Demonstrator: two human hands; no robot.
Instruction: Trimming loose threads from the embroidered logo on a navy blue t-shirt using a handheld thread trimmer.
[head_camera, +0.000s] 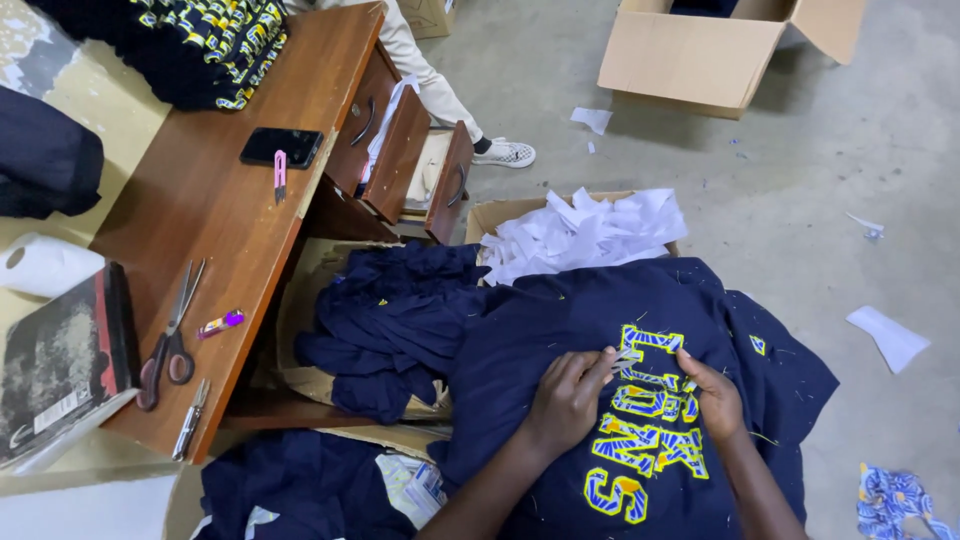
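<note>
Left hand (568, 398): pinching a pale scrap at the lettering
Right hand (712, 395): fingers curled, pressing the navy garment (560, 340)
Scissors (168, 335): on the worktop (215, 180)

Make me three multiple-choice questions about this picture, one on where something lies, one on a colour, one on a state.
1. Where do the scissors lie?
A. On the wooden desk
B. On the floor
C. In the cardboard box

2. What colour is the garment under the hands?
A. Red
B. Navy blue
C. White

3. How do the desk drawers stand?
A. All shut
B. Taken out
C. Pulled open

Answers:
1 A, they rest near the desk's front edge.
2 B, dark blue cloth with yellow lettering.
3 C, they jut out in steps.

Left hand and right hand both pinch at the lettering.
</note>
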